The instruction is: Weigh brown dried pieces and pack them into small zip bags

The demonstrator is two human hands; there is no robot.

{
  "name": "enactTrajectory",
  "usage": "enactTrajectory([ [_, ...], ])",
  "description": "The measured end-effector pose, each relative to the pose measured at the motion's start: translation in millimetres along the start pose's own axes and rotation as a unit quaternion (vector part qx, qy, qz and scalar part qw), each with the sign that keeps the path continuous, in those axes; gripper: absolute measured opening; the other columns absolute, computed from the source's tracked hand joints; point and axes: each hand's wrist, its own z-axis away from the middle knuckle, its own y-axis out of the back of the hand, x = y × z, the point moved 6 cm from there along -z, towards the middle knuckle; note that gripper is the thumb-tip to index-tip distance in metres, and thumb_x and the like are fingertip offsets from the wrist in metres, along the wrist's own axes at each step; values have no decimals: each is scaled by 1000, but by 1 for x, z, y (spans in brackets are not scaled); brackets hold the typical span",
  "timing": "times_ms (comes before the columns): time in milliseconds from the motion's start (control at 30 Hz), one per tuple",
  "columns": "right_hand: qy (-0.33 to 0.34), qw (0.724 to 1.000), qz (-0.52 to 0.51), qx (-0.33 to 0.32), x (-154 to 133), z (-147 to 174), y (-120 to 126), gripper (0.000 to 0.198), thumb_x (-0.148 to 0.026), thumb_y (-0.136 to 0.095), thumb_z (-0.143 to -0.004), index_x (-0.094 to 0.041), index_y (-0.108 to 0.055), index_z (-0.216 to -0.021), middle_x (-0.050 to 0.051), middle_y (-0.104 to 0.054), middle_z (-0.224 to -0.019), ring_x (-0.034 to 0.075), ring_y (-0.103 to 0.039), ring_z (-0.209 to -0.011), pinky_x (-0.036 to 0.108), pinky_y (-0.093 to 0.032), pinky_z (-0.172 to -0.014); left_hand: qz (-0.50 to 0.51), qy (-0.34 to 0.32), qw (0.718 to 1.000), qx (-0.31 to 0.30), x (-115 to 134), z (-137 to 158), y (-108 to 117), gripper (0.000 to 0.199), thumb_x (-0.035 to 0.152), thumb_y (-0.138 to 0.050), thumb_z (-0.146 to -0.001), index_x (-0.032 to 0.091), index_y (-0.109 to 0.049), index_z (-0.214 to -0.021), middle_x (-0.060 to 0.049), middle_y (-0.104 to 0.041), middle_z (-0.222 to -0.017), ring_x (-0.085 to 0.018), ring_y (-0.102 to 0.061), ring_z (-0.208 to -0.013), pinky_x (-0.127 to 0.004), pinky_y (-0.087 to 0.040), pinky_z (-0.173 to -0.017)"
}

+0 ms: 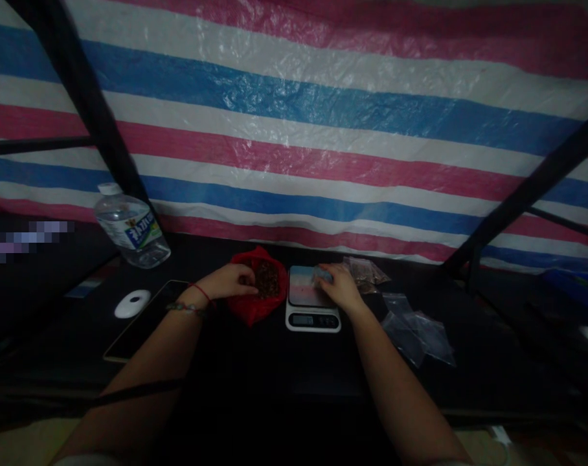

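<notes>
Weighing scale and red bag on a dark surface [274, 369], seen from above, with 12 o'clock at the far edge. The white scale [307, 296] lies flat near the centre, its long axis running from 12 to 6 o'clock; the plate occupies the far end, and the display panel, whose reading is too dim to make out, faces 6 o'clock. Just beside it at 9 o'clock sits the red bag [254, 312], mouth upward, with peaks of its rim pointing toward 12 and 6 o'clock; dark brown pieces [267, 279] fill the opening. The left hand [230, 280] enters the mouth from 9 o'clock, fingers bent and narrowly spaced; whether they pinch any pieces cannot be told. The right hand [341, 286] reaches over the plate from 4 o'clock, its fingers closed on a pale translucent item [319, 277], the long axis of which is unclear. From the scale, filled clear bags [370, 272] lie at 2 o'clock and flat clear bags [423, 333] toward 4 o'clock. From the red bag, a tablet [146, 327] lies near 8 o'clock, its long axis from 1 to 7, and a bottle [133, 226] stands at 10 o'clock.
</notes>
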Motion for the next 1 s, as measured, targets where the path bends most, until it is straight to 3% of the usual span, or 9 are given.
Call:
enactTrajectory([
  [167,-7,1000,-12,14,1,4,0,38,-25,-61,-77,-15,-63,-113,10,-67,-108,24,-56,-104,39,-41,-97,-18,-17,998,-50,2,-2,-15,33,43,-72,-65,20,-73,-88,-4,-67,-90,-18,-60,-81,-23,-42,-70],
  [300,2,1000,-18,24,-2,6,-1,38,-26,-61,-76,-16,-63,-112,10,-67,-106,25,-56,-103,41,-41,-95,-14,-44,997,-63,2,-2,-16,16,32,-64,-72,18,-72,-78,-3,-66,-80,-15,-58,-74,-23,-42,-69],
  [533,0,998,-39,56,-2,7,6,36,-25,-59,-76,-16,-64,-111,10,-66,-105,25,-56,-103,42,-42,-95,80,-37,988,128,20,27,43,27,39,-48,-86,15,-59,-84,-2,-61,-80,-14,-54,-72,-22,-43,-65],
  [600,1,997,-49,62,-2,8,7,35,-25,-59,-77,-16,-63,-111,10,-65,-107,25,-56,-104,42,-42,-96,74,-37,991,102,23,36,36,26,39,-50,-86,15,-60,-83,-1,-62,-78,-13,-54,-72,-22,-43,-67],
  [700,12,995,-79,67,-5,9,8,36,-23,-57,-78,-17,-62,-113,10,-63,-109,24,-57,-106,42,-44,-97,46,-58,997,-16,26,45,6,23,37,-56,-83,16,-65,-80,-2,-65,-79,-13,-57,-72,-22,-42,-68],
  [767,23,992,-105,58,-9,11,7,38,-21,-57,-78,-18,-60,-116,10,-61,-111,23,-57,-105,40,-45,-96,29,-60,997,-43,24,47,-6,28,38,-52,-85,16,-67,-76,-2,-65,-76,-13,-57,-69,-22,-42,-66],
  [867,31,989,-139,34,-24,9,3,46,-20,-59,-76,-21,-55,-122,9,-60,-110,22,-59,-102,40,-47,-94,6,-29,999,39,18,40,1,37,37,-41,-91,16,-67,-77,-4,-66,-78,-14,-59,-72,-24,-44,-69],
  [933,42,987,-152,11,-44,3,-1,48,-19,-61,-74,-22,-54,-122,8,-60,-110,21,-59,-101,40,-47,-94,-25,4,995,98,14,31,10,29,35,-46,-88,17,-69,-86,-7,-68,-88,-18,-62,-81,-27,-45,-76],
  [1000,73,984,-157,-33,-72,-8,-8,42,-17,-62,-74,-22,-58,-116,8,-61,-110,21,-58,-103,37,-46,-94,-59,35,992,105,9,20,11,22,33,-56,-80,19,-69,-90,-8,-69,-93,-21,-63,-87,-29,-46,-79],
])
